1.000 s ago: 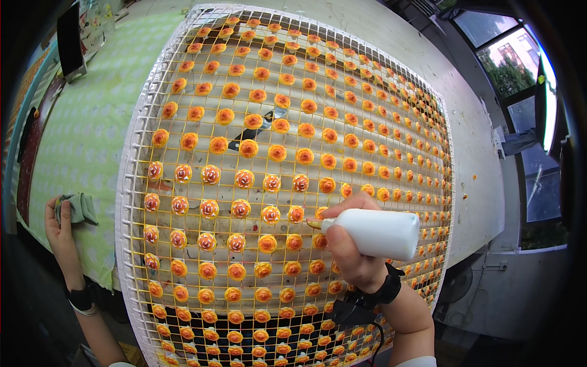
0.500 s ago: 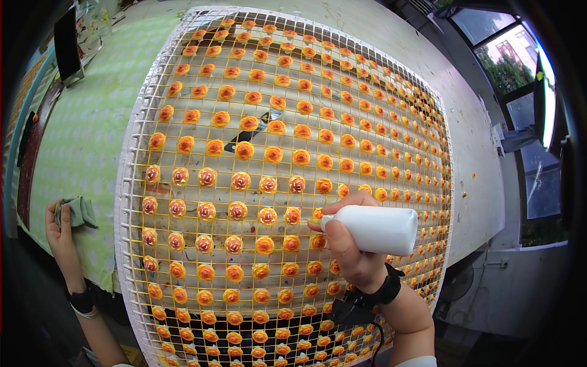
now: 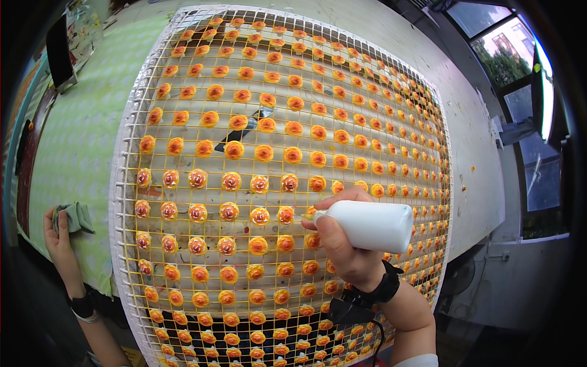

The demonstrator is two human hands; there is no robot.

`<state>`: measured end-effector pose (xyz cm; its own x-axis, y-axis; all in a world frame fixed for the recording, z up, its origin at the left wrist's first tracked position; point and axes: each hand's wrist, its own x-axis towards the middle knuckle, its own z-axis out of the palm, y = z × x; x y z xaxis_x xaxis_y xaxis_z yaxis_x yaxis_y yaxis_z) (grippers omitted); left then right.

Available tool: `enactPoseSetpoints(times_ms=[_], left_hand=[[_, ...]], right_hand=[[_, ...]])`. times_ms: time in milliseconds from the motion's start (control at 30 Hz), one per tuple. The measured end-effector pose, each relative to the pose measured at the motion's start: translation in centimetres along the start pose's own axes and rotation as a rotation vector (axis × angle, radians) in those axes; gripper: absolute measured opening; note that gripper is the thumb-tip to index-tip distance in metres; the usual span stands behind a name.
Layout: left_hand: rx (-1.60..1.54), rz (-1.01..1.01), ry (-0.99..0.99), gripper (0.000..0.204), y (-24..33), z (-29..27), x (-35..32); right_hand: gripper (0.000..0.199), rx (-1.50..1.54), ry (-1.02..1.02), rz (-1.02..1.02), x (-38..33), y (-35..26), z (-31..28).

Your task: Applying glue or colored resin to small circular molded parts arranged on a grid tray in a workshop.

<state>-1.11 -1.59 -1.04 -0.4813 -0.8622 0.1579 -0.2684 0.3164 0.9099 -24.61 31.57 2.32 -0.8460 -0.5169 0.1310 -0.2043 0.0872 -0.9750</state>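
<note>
My right hand (image 3: 345, 241) is closed around a white squeeze bottle (image 3: 374, 226), held almost level with its narrow tip pointing left. That tip is at an orange-yellow rose-shaped piece (image 3: 285, 215) bearing some white marks. Rows of such pieces sit on a yellow wire grid with a white frame (image 3: 120, 183). Several in the left rows carry white strokes, like the piece (image 3: 197, 178); others are plain orange and yellow, like the piece (image 3: 233, 150). At the far left my left hand (image 3: 58, 238) grips a crumpled grey-green cloth (image 3: 76, 218), beside the grid.
A pale green patterned cover (image 3: 73, 147) lies on the table left of the grid. Under the mesh lies a dark-handled tool (image 3: 235, 139). A black device with a cable (image 3: 345, 312) is by my right wrist. Windows (image 3: 498, 55) and a fan (image 3: 458, 278) are at right.
The grid and its pieces appear slightly further left in the view. The bottle has shifted slightly left with my right hand. My left hand keeps its hold on the cloth.
</note>
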Motion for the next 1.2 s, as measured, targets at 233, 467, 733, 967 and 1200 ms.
enactPoseSetpoints(times_ms=[233,467,733,967,1200], left_hand=[[0.007,-0.001,0.003,0.017,-0.30,-0.22,0.07],[-0.005,-0.007,-0.011,0.017,-0.46,-0.42,0.10],[0.001,0.010,0.003,0.016,-0.01,0.02,0.02],[-0.011,0.008,0.002,0.015,-0.21,-0.15,0.09],[-0.017,0.011,-0.008,0.015,-0.08,-0.02,0.03]], right_hand=[[0.017,-0.012,-0.019,0.028,-0.11,-0.03,-0.18],[0.021,0.018,-0.036,0.066,-0.12,-0.29,-0.17],[0.024,0.033,-0.066,0.124,-0.11,-0.38,-0.19],[0.022,0.043,-0.049,0.152,-0.15,-0.53,-0.13],[0.020,0.051,-0.035,0.107,-0.26,-0.33,-0.18]])
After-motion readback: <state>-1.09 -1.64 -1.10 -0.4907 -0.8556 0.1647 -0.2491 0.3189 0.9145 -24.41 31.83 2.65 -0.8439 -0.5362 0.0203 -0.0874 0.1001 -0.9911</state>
